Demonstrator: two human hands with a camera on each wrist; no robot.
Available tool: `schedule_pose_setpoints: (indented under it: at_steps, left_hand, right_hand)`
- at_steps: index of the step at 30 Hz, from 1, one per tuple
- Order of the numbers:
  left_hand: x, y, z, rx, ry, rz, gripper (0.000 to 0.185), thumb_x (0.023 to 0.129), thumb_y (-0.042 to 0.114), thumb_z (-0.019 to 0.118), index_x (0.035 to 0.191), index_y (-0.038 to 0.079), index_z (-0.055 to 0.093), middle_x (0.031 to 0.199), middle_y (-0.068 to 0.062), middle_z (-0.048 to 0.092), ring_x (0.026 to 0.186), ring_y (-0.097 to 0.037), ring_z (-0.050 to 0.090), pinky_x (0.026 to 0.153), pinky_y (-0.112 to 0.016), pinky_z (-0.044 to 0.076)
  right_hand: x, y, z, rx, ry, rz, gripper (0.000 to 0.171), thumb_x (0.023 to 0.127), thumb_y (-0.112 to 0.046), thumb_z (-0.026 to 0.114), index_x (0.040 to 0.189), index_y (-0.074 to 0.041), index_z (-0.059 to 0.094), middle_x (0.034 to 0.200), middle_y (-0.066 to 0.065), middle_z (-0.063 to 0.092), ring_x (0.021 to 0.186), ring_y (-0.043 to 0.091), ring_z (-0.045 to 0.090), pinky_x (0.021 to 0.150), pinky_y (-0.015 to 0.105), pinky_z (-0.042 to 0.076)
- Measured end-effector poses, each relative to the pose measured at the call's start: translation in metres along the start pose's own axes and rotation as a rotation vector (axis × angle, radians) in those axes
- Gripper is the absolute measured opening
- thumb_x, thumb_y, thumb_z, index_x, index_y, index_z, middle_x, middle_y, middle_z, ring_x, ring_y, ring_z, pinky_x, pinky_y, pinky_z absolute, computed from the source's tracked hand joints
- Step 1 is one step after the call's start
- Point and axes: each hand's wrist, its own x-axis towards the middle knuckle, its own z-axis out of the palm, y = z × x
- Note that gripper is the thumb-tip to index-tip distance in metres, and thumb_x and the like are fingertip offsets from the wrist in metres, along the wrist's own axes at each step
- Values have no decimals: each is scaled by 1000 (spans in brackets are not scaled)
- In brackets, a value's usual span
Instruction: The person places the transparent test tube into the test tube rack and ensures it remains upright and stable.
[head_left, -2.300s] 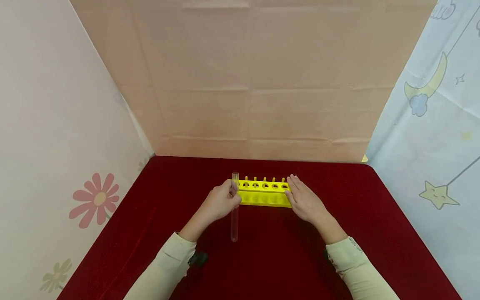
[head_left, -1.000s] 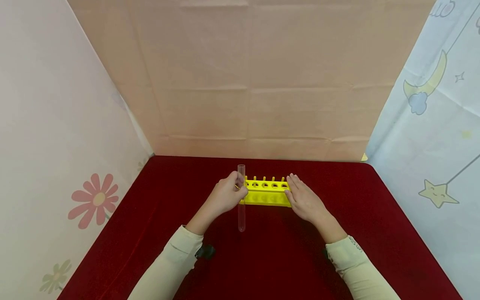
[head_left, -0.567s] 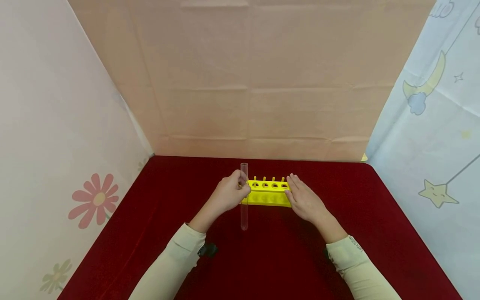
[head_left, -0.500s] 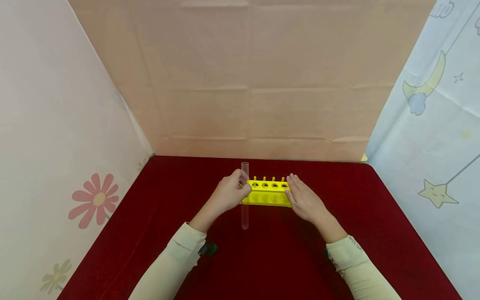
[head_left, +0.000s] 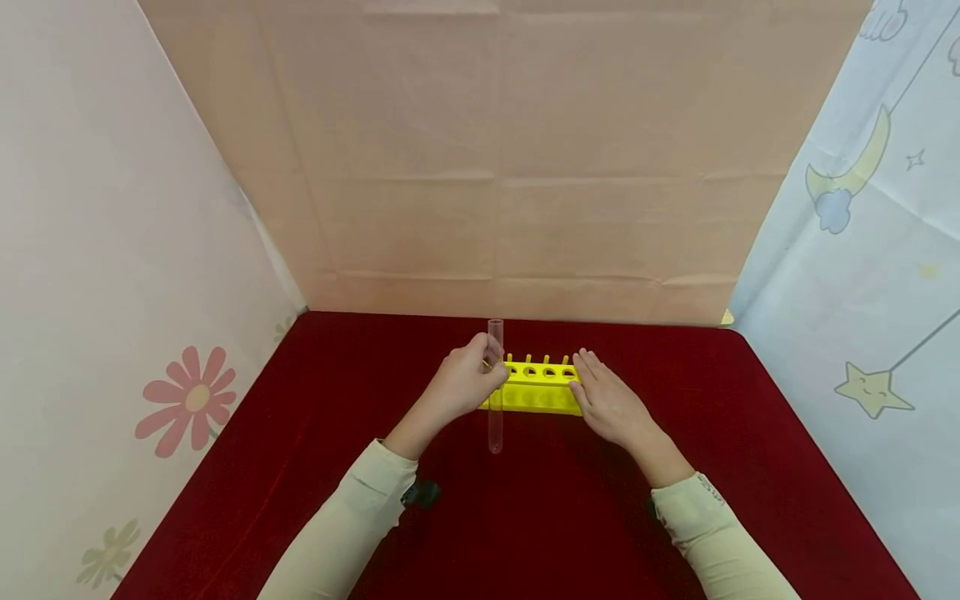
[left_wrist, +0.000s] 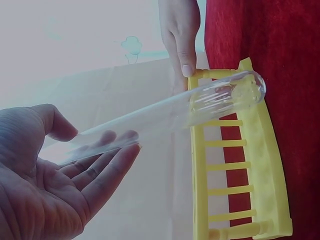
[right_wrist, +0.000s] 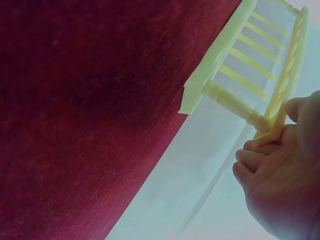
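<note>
Left hand (head_left: 461,390) pinches a clear glass test tube (head_left: 495,392) near its open top, holding it upright above the left end of a yellow tube rack (head_left: 540,387). Right hand (head_left: 609,402), fingers straight and together, presses flat against the rack's right end. The rack stands on the red-covered bench (head_left: 300,467). No readable writing appears on tube or rack.
</note>
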Motion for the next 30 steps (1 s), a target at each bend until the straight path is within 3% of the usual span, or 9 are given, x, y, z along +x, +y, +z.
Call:
schedule_pose_setpoints:
  at_steps: [7,14,30]
  left_hand:
    - [4,2,0,-3,-6,19,25,95,21,59,117,9,56,104,-5,66,72,-17,56,60,-29,49]
    - [8,2,-1,-28,-18,13,24,95,20,59,117,9,55,103,-4,67,72,-16,63,59,-30,48]
    - [14,6,-2,-29,-13,31,25,95,21,59,117,9,55,101,-4,67,70,-16,57,63,-30,48]
  right_hand:
    - [0,0,1,-1,-3,1,60,109,-28,38,155,9,26,161,27,27,151,40,24,121,52,24]
    - [0,-1,-1,-12,-2,0,60,109,-28,39,154,9,27,161,28,26,151,40,25,120,53,25]
    - [1,-1,0,-7,-6,3,60,109,-28,39,154,9,26,162,27,25,151,40,24,120,53,25]
